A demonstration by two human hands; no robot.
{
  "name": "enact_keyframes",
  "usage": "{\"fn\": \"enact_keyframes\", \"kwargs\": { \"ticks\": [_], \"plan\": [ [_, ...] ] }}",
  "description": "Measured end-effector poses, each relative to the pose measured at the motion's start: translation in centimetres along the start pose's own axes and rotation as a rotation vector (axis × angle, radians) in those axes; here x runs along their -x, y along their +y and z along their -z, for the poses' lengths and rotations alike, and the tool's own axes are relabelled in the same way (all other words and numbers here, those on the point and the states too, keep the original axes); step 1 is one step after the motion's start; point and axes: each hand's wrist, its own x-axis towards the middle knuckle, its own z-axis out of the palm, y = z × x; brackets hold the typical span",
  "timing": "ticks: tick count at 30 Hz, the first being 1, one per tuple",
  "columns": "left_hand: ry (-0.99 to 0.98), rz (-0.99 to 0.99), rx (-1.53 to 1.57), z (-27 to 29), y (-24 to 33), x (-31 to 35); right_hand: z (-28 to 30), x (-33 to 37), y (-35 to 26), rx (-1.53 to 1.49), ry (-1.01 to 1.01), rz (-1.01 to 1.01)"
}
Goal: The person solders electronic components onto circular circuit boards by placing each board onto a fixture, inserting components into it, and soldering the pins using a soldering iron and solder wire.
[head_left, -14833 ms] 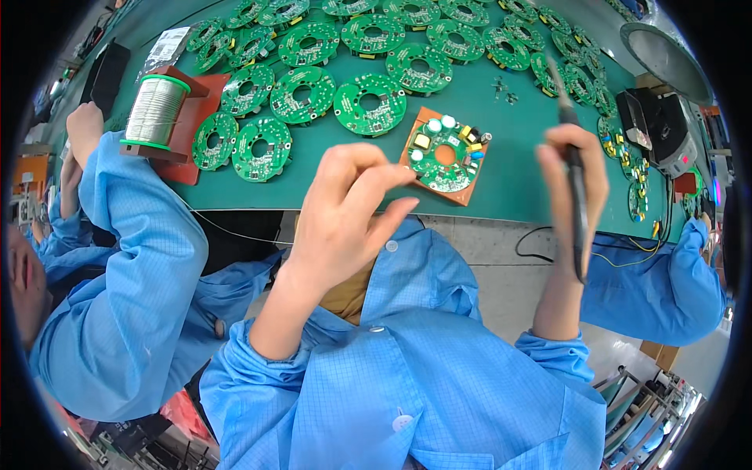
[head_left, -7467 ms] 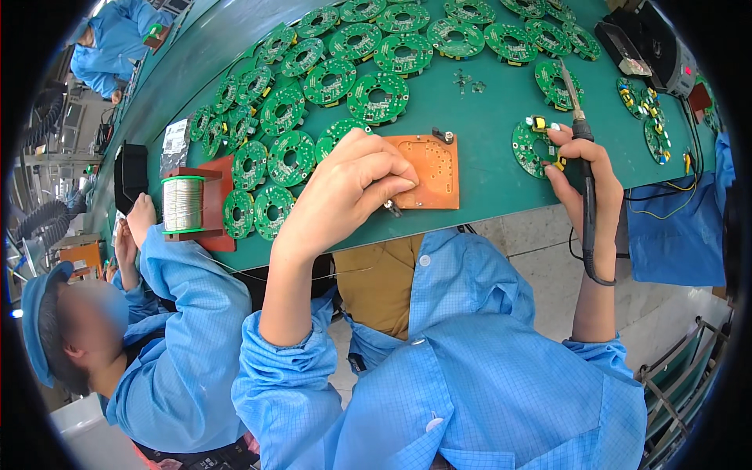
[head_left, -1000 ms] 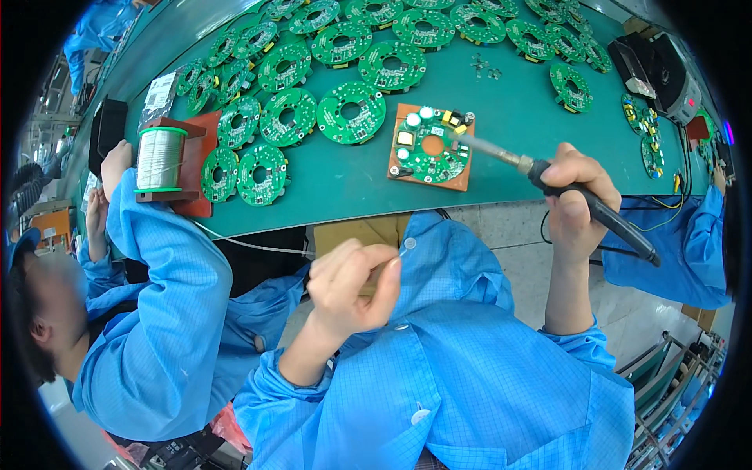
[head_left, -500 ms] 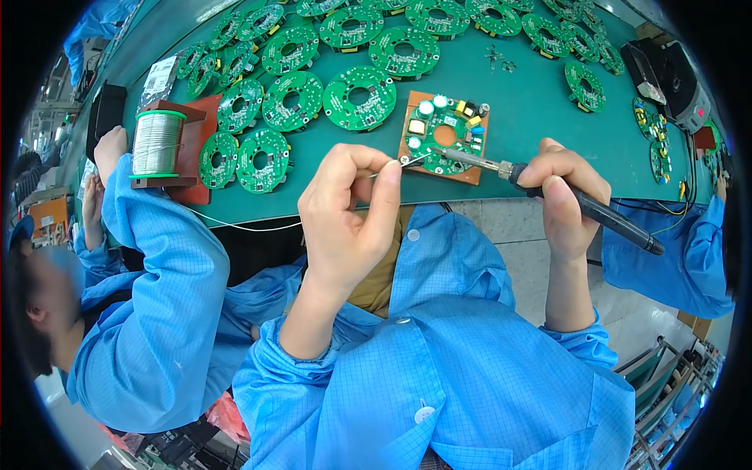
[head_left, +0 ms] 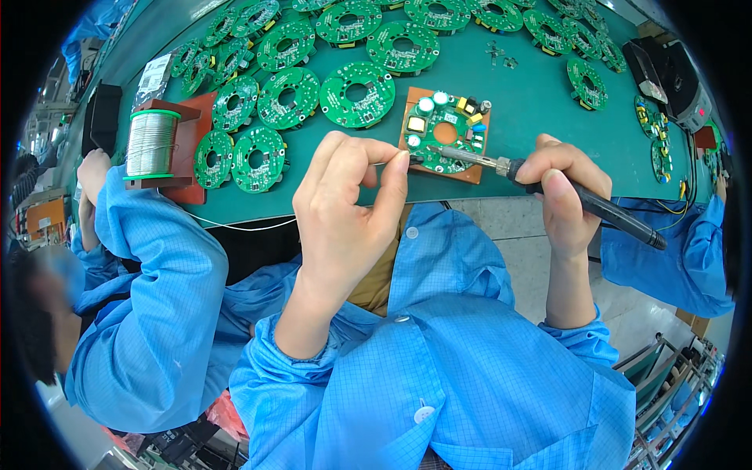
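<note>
A ring-shaped green circuit board (head_left: 431,158), with capacitors and other parts standing on it, sits on a brown square block (head_left: 473,175). My left hand (head_left: 342,207) pinches solder wire (head_left: 239,226) between thumb and forefinger, close to the board's near left edge. The wire runs left toward a spool of solder (head_left: 152,146) on a brown stand. In my right hand (head_left: 569,196) is a soldering iron (head_left: 615,216) with a black handle, its metal tip pointing left over the near part of the board. Whether the tip touches a joint, I cannot tell.
Several ring-shaped green boards (head_left: 358,94) cover the left and back of the green table (head_left: 533,145). At the right stands a dark soldering station (head_left: 689,110) with cables. A co-worker's blue sleeve (head_left: 168,274) reaches in close on the left; another blue-clad person (head_left: 666,251) is at the right.
My left fingertips have moved slightly toward the board, and less wire shows beyond them. The iron's tip has shifted a little left. The co-worker's hand at the left has lowered.
</note>
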Motion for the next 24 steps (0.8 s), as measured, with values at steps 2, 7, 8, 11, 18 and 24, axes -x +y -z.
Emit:
{"fn": "enact_keyframes", "kwargs": {
  "ticks": [2,7,8,11,18,24],
  "plan": [
    [-0.008,-0.008,-0.005,-0.01,0.12,-0.06,0.03,-0.09,-0.03,0.005,-0.006,0.006],
    [-0.028,0.002,0.002,0.14,0.14,-0.12,0.11,-0.27,-0.16,0.008,-0.031,0.012],
    [-0.035,0.005,-0.001,0.15,0.16,-0.13,0.16,-0.27,-0.16,0.009,-0.030,0.013],
    [-0.039,0.006,-0.005,0.10,0.26,-0.19,0.26,-0.27,-0.14,0.016,-0.040,0.019],
    [-0.052,-0.003,-0.001,0.09,0.31,-0.28,0.37,-0.37,-0.11,0.037,-0.066,0.058],
    [-0.052,0.001,-0.019,0.17,0.45,-0.23,0.35,-0.20,-0.08,0.021,-0.064,0.040]
  ]
}}
